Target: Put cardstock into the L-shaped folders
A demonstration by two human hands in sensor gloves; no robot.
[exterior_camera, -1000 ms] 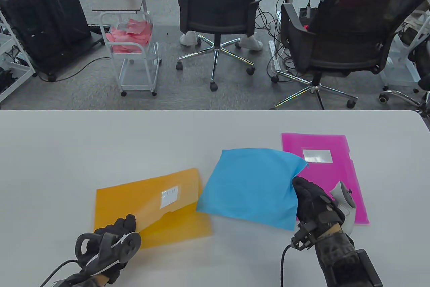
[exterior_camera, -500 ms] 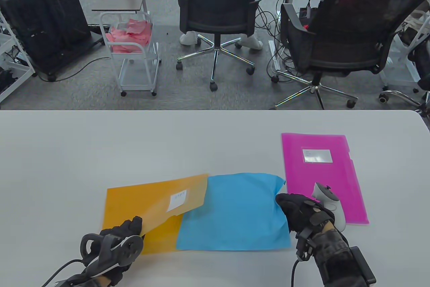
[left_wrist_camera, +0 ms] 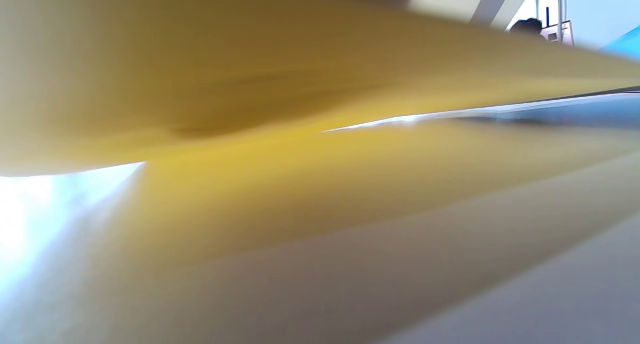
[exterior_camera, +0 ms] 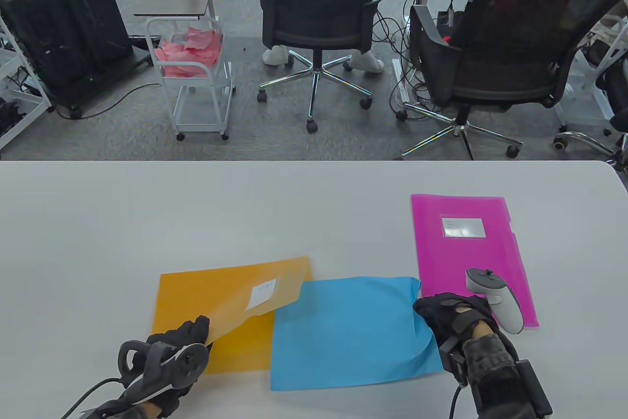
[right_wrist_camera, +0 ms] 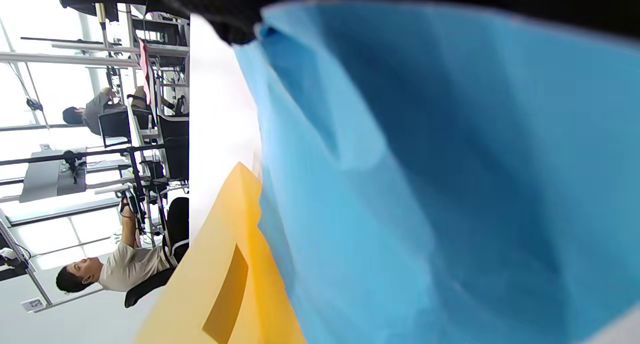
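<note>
An orange L-shaped folder (exterior_camera: 206, 306) lies on the white table (exterior_camera: 196, 213) at front left. My left hand (exterior_camera: 189, 335) pinches the near edge of its top sheet and holds it lifted. The left wrist view looks into the open gap of the orange folder (left_wrist_camera: 300, 83). A blue cardstock sheet (exterior_camera: 351, 330) lies to the folder's right, its left edge at the folder's opening. My right hand (exterior_camera: 434, 313) grips the sheet's right edge. The blue cardstock (right_wrist_camera: 425, 184) and orange folder (right_wrist_camera: 220, 284) show in the right wrist view.
A magenta L-shaped folder (exterior_camera: 468, 252) with a white label lies flat at right, just beyond my right hand. Beyond the table's far edge stand two office chairs (exterior_camera: 319, 12) and a white cart (exterior_camera: 194, 75) with pink papers.
My right hand has brought the blue cardstock down and toward the table's front edge, from raised to nearly flat, its left edge at the folder's opening. My left hand has lifted the folder's top sheet higher.
</note>
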